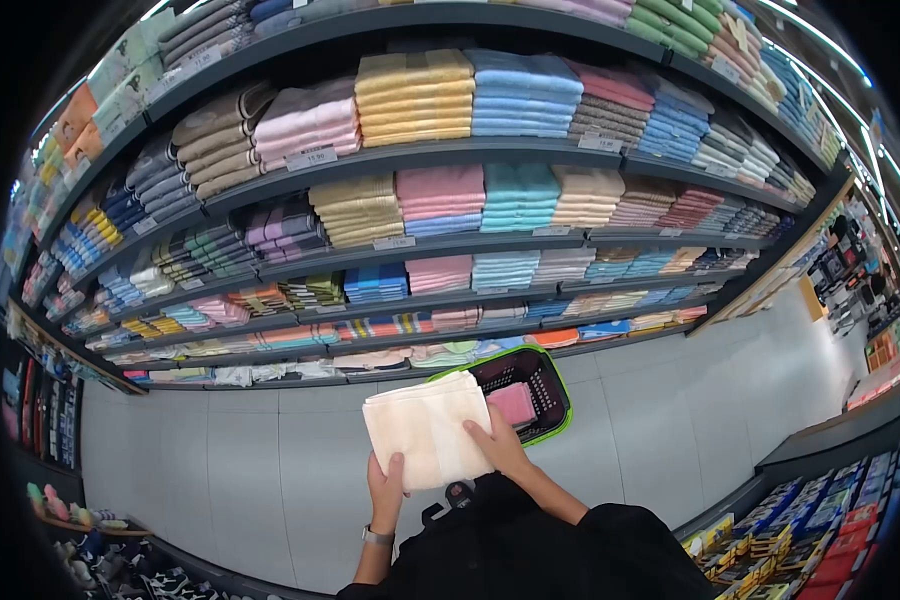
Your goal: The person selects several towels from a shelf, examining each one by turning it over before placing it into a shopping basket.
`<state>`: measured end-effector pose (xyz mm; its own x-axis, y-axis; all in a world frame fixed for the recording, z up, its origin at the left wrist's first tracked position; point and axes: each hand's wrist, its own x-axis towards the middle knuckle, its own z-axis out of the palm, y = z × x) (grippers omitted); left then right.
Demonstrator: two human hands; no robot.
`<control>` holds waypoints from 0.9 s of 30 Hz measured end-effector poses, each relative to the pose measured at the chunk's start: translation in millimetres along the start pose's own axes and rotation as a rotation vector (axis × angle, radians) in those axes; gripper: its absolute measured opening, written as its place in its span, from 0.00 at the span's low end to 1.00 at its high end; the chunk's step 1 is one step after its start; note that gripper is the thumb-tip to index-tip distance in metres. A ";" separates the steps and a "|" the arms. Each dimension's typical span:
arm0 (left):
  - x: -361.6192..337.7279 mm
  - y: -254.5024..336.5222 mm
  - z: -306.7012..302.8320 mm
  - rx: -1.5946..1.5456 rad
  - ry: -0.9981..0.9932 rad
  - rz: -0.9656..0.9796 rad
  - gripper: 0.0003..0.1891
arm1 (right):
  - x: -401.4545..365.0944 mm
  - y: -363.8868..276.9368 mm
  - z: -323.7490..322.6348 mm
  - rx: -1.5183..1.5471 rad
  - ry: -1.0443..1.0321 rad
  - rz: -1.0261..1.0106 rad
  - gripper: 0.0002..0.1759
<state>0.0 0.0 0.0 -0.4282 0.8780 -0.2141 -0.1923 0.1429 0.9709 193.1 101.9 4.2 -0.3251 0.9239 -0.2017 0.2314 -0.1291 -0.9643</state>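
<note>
A folded cream towel is held up in front of me, flat side facing up. My left hand grips its lower left edge, thumb on top and the fingers hidden underneath. At its right edge, my right hand holds on in the same way, thumb over the upper face. Just beyond the towel, a dark shopping basket with a green rim stands on the floor. Inside it lies a folded pink towel. The cream towel covers the left part of the basket.
Ahead, long dark shelves carry stacks of folded towels in many colours, with price tags along the edges. Grey tiled floor runs across the aisle. Behind me at the lower right is a rack of packaged goods; socks show at the lower left.
</note>
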 end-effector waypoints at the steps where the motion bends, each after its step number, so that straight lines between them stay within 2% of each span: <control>1: 5.5 0.9 5.6 -0.003 0.018 0.015 0.19 | 3.7 -1.5 -4.2 0.013 0.008 -0.061 0.28; 2: 9.9 1.4 10.3 -0.005 0.034 0.026 0.18 | 6.6 -1.6 -8.8 0.026 0.018 -0.119 0.27; 3: -18.2 15.6 -8.6 0.010 0.031 -0.004 0.18 | -24.6 -9.4 4.8 0.037 0.020 -0.087 0.27; 5: -14.6 25.2 -10.3 0.083 -0.018 0.020 0.20 | -25.4 -12.8 1.0 0.229 0.013 -0.053 0.28; 6: -13.6 27.5 -7.6 0.079 -0.020 0.020 0.20 | -28.7 -20.0 -1.7 0.225 0.015 -0.053 0.28; 8: -10.7 32.9 0.0 -0.005 0.027 0.248 0.24 | -36.5 -42.7 -9.1 0.544 -0.060 0.015 0.28; 9: -11.9 38.8 0.0 -0.007 0.027 0.250 0.24 | -38.9 -47.9 -11.1 0.543 -0.060 0.013 0.28; 11: -14.4 50.6 -1.5 -0.107 -0.109 0.190 0.28 | -40.7 -56.3 -14.9 0.668 -0.076 0.058 0.28; 15: -16.5 48.7 -4.8 -0.318 -0.158 0.076 0.28 | -39.6 -70.9 -22.8 0.714 -0.037 0.113 0.28; 17: -18.1 57.0 0.9 -0.506 -0.258 0.021 0.29 | -36.0 -71.4 -30.9 0.740 -0.039 0.102 0.27; 22: -14.1 55.1 21.1 -0.523 -0.292 0.020 0.31 | -24.5 -67.6 -54.9 0.785 0.056 0.138 0.25; 26: 2.0 70.2 40.6 -0.434 -0.382 0.096 0.33 | -2.9 -90.2 -89.4 0.775 -0.039 0.166 0.22; 27: 4.0 80.9 46.5 -0.412 -0.415 0.134 0.34 | -1.7 -98.7 -97.0 0.818 -0.093 0.150 0.23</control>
<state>23.8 36.3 82.7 -0.1079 0.9930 0.0478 -0.5226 -0.0976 0.8470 259.7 148.0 116.4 -0.4263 0.8472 -0.3171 -0.4484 -0.5023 -0.7393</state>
